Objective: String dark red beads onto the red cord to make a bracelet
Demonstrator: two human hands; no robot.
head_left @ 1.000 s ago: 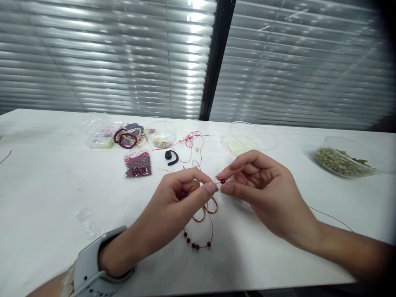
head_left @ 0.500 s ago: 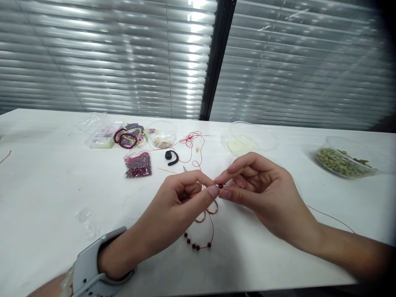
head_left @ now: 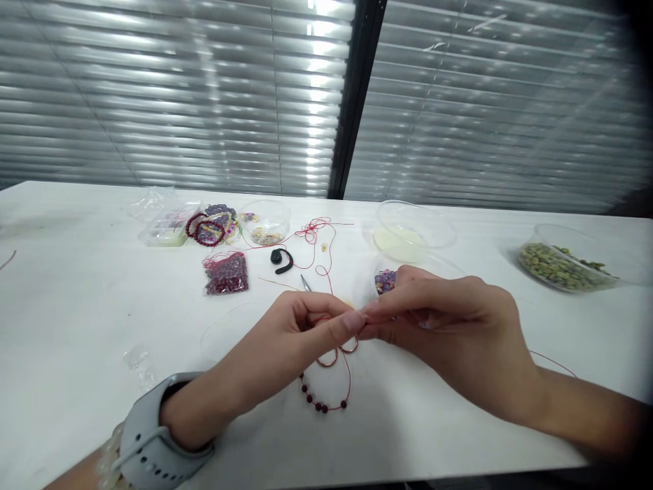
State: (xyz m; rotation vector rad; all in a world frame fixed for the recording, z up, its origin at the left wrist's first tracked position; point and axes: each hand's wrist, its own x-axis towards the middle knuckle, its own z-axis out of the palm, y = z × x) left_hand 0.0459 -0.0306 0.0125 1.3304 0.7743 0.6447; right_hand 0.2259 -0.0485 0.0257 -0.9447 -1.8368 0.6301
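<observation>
My left hand [head_left: 300, 333] and my right hand [head_left: 449, 327] meet fingertip to fingertip above the white table [head_left: 76, 306]. Both are closed in a pinch on a thin red thread [head_left: 349, 381] that loops down below them. Several dark red beads [head_left: 319, 403] sit strung on the lower part of that loop, resting on the table. The small red bead between my fingertips is hidden by my fingers. A grey watch [head_left: 147, 442] is on my left wrist.
A bag of dark red beads [head_left: 227, 273], a black ear hook [head_left: 282, 257], loose red thread [head_left: 313, 231], bead bracelets [head_left: 207, 228] and clear bowls [head_left: 265, 221] lie behind my hands. A clear bowl [head_left: 413, 228] and a tub of green beads [head_left: 561, 265] stand to the right.
My right hand has turned palm down and closed over the small red bead, which no longer shows. My fingertips have drawn together. A dish of purple beads now shows behind my right hand.
</observation>
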